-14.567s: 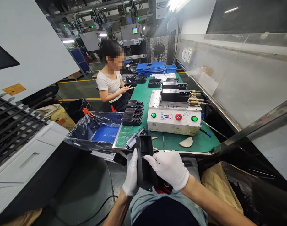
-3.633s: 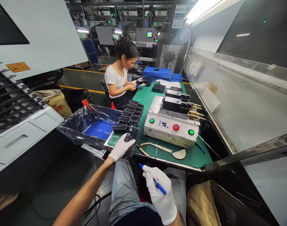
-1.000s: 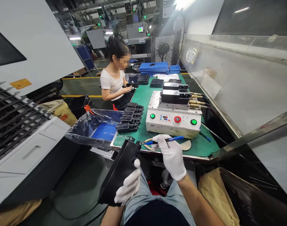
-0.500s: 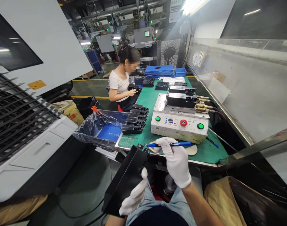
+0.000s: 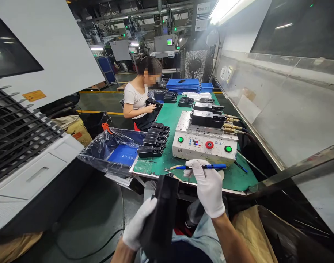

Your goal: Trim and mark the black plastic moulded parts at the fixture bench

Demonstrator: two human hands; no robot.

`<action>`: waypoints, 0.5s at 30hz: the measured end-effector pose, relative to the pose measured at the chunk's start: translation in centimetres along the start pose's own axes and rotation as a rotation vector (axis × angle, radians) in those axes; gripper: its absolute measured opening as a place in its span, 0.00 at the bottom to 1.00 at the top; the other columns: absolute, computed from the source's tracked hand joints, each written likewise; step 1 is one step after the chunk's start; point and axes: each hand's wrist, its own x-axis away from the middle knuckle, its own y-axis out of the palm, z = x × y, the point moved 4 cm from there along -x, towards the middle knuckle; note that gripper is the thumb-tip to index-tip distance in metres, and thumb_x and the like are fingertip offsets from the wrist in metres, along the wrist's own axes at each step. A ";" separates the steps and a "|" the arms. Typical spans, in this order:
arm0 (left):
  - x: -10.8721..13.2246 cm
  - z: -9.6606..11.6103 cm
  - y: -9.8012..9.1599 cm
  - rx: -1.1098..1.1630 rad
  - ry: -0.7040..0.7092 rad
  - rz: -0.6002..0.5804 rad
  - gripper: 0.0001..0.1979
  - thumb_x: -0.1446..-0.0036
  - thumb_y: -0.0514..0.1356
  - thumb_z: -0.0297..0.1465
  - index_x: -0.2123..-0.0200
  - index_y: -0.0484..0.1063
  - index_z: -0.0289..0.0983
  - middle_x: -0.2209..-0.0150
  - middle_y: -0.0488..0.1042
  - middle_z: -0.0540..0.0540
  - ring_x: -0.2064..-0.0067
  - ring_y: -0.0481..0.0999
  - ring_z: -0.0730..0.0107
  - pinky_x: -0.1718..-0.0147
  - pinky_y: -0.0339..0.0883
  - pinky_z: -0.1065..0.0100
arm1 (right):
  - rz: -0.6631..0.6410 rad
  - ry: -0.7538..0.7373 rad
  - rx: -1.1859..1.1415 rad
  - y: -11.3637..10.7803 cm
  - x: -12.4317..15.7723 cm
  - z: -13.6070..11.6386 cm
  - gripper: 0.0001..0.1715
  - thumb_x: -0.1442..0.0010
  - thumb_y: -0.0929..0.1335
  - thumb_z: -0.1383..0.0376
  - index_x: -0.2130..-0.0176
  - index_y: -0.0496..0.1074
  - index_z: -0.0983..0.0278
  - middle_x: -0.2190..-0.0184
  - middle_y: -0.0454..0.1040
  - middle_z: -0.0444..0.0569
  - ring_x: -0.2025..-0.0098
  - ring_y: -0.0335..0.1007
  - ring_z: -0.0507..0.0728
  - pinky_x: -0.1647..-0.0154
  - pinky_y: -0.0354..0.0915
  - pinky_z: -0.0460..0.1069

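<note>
One long green-topped work table (image 5: 171, 120): runs away from the camera along the steel wall on the right; carries the box, the row and the clutter named below.
Seated co-worker in a white top (image 5: 135, 98): sits at the table's far left edge, both hands on a small black piece; well apart from the near hands.
Blue bin lined with clear plastic film (image 5: 120, 153): sits against the table's near left corner, just beside the row.
White control box with two green buttons and a red one (image 5: 202, 149): stands mid-table with black blocks and brass fittings on top; just beyond the right hand.
Row of small black moulded parts (image 5: 154, 140): lines up between bin and control box.
Long black plastic housing (image 5: 161, 215): stands nearly upright over the lap, off the table, upper end close to the near edge.
Left hand in white glove (image 5: 136, 226): wraps the housing's lower end from the left, fingers closed firmly round it.
Right hand in white glove (image 5: 209, 186): pinches the tool near its middle, fingers closed on it; above and right of the housing, not touching it.
Slim blue-handled tool (image 5: 208, 166): lies level over the table's near edge, thin tip pointing left, apart from the housing; blade or pen, cannot tell.
Step in hand: seems to be presenting the housing for work with the tool, tip not yet on it.
Next move: calls for a steady left grip and for closing the gap between the tip and the housing's upper end.
</note>
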 end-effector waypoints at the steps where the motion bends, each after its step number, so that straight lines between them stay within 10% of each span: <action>1: 0.2 0.5 0.1 -0.093 0.082 0.056 0.29 0.44 0.69 0.48 0.46 0.77 0.38 0.60 0.84 0.44 0.59 0.83 0.62 0.56 0.77 0.65 | -0.005 -0.034 0.055 -0.2 0.1 -0.5 0.18 0.27 0.67 0.53 0.62 0.79 0.61 0.73 0.80 0.44 0.72 0.80 0.53 0.66 0.77 0.46; 5: 0.5 1.7 0.3 -0.527 0.217 0.208 0.43 0.51 0.72 0.47 0.36 0.68 0.34 0.39 0.78 0.37 0.39 0.76 0.45 0.38 0.68 0.56 | -0.082 -0.114 0.230 -0.3 0.4 -1.5 0.21 0.26 0.65 0.54 0.65 0.78 0.60 0.71 0.81 0.47 0.69 0.80 0.55 0.62 0.76 0.49; 15: 1.3 2.1 1.0 -0.703 0.204 0.233 0.40 0.48 0.66 0.43 0.34 0.66 0.35 0.35 0.75 0.38 0.33 0.71 0.45 0.38 0.70 0.56 | -0.071 -0.180 0.388 -0.9 0.4 -0.3 0.20 0.26 0.65 0.55 0.66 0.76 0.61 0.70 0.82 0.51 0.65 0.82 0.60 0.62 0.75 0.52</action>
